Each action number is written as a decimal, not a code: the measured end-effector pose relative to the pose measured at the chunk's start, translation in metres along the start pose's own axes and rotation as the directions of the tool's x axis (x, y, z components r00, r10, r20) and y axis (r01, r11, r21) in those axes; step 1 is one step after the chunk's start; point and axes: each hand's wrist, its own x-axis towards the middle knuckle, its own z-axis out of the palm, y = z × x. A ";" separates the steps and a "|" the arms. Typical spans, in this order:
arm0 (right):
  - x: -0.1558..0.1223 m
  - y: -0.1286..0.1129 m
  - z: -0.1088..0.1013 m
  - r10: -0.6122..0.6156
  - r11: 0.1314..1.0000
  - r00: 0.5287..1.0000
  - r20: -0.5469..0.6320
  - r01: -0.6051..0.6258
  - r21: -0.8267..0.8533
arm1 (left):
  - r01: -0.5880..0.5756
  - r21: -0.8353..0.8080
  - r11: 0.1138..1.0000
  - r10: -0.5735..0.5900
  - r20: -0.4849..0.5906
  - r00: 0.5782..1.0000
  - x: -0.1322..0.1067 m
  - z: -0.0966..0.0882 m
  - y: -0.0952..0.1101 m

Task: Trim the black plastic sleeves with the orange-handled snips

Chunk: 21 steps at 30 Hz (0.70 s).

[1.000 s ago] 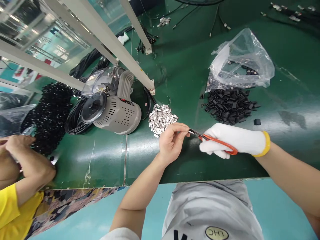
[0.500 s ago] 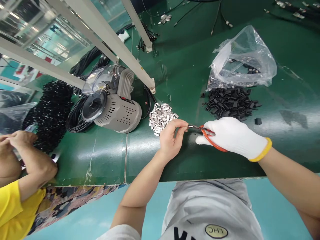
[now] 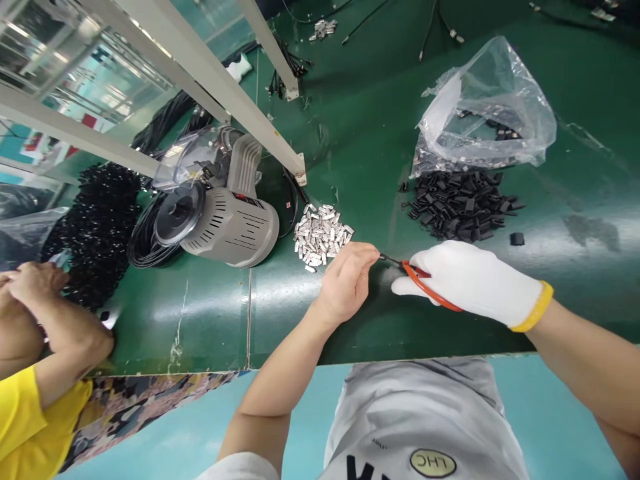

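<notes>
My right hand, in a white glove with a yellow cuff, is closed round the orange-handled pliers. The pliers' dark tip meets the fingertips of my bare left hand, which are pinched together on something too small to name. Both hands hover over the green table near its front edge. A heap of small silver metal parts lies just behind my left hand. A heap of small black plastic parts lies behind my right hand.
A clear plastic bag lies behind the black parts. A grey motor-like machine sits at left among coils of black cable. White frame struts slant across. Another person's arms work at far left.
Both hands stayed close together; my left fingers closed tighter round the pliers' tip and my right hand shifted slightly. The view tilted a little.
</notes>
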 end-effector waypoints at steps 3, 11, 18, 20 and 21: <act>0.001 -0.003 0.000 0.018 0.999 0.999 0.032 -0.019 0.032 | 0.052 -0.018 0.998 -0.052 0.003 0.999 0.000 0.000 -0.001; -0.001 -0.015 0.004 0.127 0.960 0.954 -0.273 -0.187 -0.207 | 0.490 -0.377 0.786 -0.496 0.089 0.864 0.004 0.000 0.002; 0.000 -0.019 0.003 0.095 0.947 0.958 -0.269 -0.170 -0.272 | 0.736 -0.253 0.628 -0.667 0.313 0.676 0.006 -0.001 0.008; 0.000 -0.019 0.006 0.090 0.943 0.952 -0.292 -0.176 -0.283 | 0.760 -0.311 0.571 -0.687 0.326 0.650 0.005 0.001 0.010; 0.001 -0.018 0.008 0.087 0.941 0.946 -0.312 -0.181 -0.287 | 0.764 -0.342 0.547 -0.695 0.322 0.642 0.004 0.003 0.011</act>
